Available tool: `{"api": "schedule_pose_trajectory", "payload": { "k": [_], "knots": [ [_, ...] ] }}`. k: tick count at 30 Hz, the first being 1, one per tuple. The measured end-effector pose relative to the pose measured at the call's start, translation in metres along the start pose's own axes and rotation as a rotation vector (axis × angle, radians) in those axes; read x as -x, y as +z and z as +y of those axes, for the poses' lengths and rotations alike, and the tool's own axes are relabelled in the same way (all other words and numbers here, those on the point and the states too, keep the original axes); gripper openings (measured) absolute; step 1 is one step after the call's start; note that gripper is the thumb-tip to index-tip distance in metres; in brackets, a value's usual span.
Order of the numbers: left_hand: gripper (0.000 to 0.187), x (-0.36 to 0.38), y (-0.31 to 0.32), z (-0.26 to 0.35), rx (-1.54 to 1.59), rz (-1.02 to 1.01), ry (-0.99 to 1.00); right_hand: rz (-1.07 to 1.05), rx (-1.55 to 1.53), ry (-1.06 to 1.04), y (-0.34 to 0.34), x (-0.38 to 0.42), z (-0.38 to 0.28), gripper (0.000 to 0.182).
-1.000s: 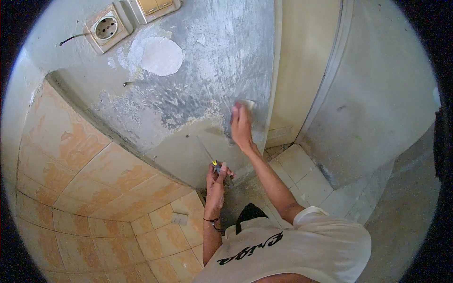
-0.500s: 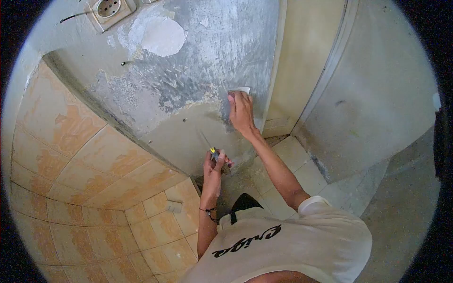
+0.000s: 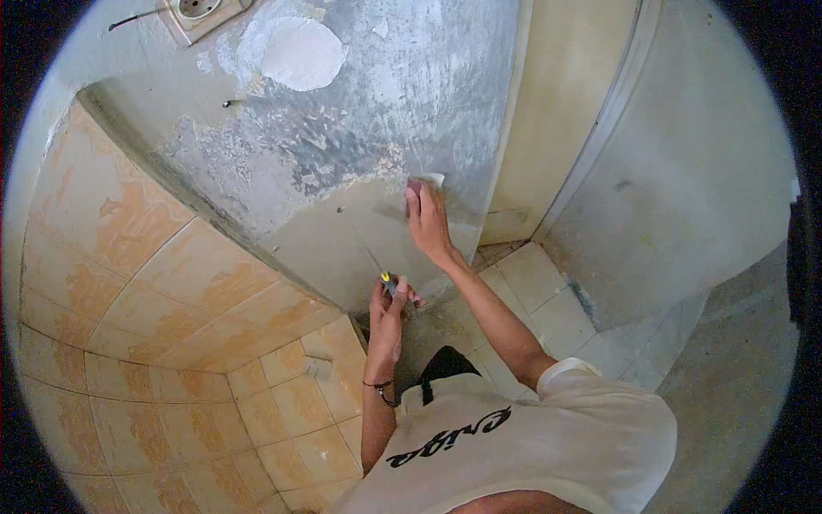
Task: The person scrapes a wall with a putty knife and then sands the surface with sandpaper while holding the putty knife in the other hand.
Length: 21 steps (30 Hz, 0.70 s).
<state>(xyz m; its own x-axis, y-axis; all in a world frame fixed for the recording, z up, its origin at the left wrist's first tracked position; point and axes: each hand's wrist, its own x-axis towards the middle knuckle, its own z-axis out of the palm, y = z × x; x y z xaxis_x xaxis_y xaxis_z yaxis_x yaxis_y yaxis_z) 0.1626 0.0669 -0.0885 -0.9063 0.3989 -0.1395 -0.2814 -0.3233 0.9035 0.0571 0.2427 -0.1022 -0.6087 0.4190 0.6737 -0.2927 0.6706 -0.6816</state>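
Note:
My right hand (image 3: 427, 221) is closed on a piece of sandpaper (image 3: 414, 186) and presses it to the wall (image 3: 402, 94), whose grey paint is worn and patchy. A pale flap of the sheet sticks out past the fingers. Lower down, my left hand (image 3: 387, 321) grips a screwdriver (image 3: 389, 281) with a yellow and dark handle, its thin shaft pointing up and left. Something reddish shows beside the left fingers, too small to make out.
A wall socket (image 3: 199, 10) with a dark wire is at the upper left. Orange-patterned tiles (image 3: 137, 248) cover the low ledge at left. A cream door panel (image 3: 561, 103) stands right of the wall, above floor tiles (image 3: 535, 278).
My right hand has moved down and slightly left along the wall with the sandpaper. My left hand stays almost in place. The view has shifted slightly.

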Motion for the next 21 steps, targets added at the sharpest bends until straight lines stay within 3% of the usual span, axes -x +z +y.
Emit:
{"api": "schedule_pose_trajectory", "payload": {
  "k": [2,5,7,21],
  "knots": [
    [0.024,-0.002,-0.01,-0.004,0.04,-0.008,0.01,0.009,0.016,0.026,0.005,0.008,0.002,0.025],
    [0.024,-0.004,-0.018,-0.008,0.096,0.018,-0.001,-0.139,0.062,0.15,0.01,0.013,-0.01,0.023],
    [0.021,-0.003,-0.018,-0.004,0.083,0.03,-0.002,-0.071,0.163,-0.11,0.018,0.006,-0.014,0.02],
    [0.023,-0.006,-0.021,-0.002,0.047,0.062,0.012,0.002,0.209,-0.085,0.023,0.017,0.004,0.019]
  ]
}}
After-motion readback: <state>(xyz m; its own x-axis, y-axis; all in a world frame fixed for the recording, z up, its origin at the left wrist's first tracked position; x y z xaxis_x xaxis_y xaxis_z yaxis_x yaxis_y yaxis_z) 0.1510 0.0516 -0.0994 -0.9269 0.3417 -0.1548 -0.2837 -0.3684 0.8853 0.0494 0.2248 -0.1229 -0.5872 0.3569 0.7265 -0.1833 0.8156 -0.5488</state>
